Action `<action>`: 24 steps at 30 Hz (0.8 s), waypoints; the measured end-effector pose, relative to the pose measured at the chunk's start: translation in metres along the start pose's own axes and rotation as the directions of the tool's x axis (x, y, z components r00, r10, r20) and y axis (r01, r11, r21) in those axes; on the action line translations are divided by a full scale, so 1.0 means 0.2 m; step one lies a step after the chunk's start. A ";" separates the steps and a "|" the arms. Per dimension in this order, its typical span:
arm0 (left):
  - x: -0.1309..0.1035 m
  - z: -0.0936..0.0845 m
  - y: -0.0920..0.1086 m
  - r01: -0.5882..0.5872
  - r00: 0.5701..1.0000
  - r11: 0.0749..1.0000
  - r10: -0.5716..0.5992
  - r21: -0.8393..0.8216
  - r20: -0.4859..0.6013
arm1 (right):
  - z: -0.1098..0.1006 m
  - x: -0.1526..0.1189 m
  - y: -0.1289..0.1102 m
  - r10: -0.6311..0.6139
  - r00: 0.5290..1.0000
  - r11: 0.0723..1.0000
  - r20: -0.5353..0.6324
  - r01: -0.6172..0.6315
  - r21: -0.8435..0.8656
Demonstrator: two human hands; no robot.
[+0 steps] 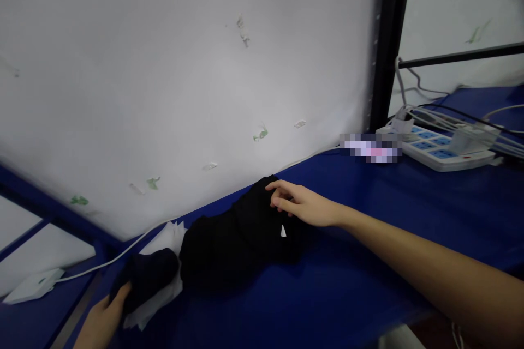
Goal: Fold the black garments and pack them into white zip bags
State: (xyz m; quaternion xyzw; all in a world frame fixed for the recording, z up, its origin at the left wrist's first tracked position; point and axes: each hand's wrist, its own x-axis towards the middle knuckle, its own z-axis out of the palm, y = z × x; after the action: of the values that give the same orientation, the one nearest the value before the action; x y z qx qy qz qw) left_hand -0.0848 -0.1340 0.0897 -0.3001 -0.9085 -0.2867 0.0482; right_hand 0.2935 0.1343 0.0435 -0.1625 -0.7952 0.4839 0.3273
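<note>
My left hand [104,316], at the lower left, is closed on a rolled or bunched dark navy cloth [153,275]; its thumb lies on top and its other fingers are hidden. White sheets, paper or thin cloth [158,305], stick out beneath and behind that bundle. Beside it a heap of black cloth [229,245], perhaps clothing, lies on the blue surface. Over the heap's right end is my right hand [303,202], fingers apart and partly bent, with nothing seen in it. Whether its fingertips touch the cloth I cannot tell. A small white patch [283,231] shows on the black cloth.
A white wall [184,76] rises behind the blue surface [347,262]. At right stands a power strip [446,155] with plugs and cables, near a blurred-out item [370,148]. A white cord runs along the wall to a white box [35,286]. A black post [391,43] stands at right.
</note>
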 end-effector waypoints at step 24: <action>-0.42 0.41 0.80 -0.215 0.760 0.721 0.547 -0.658 0.350 | 0.14 0.00 -0.04 0.125 0.979 0.991 -0.162 -0.116 0.065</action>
State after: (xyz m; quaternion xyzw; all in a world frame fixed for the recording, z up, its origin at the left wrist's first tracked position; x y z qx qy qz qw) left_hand 0.0813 -0.0273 0.0783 -0.5539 -0.6671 -0.4398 -0.2338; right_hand 0.2753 0.1115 0.0421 -0.2411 -0.7403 0.5092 0.3668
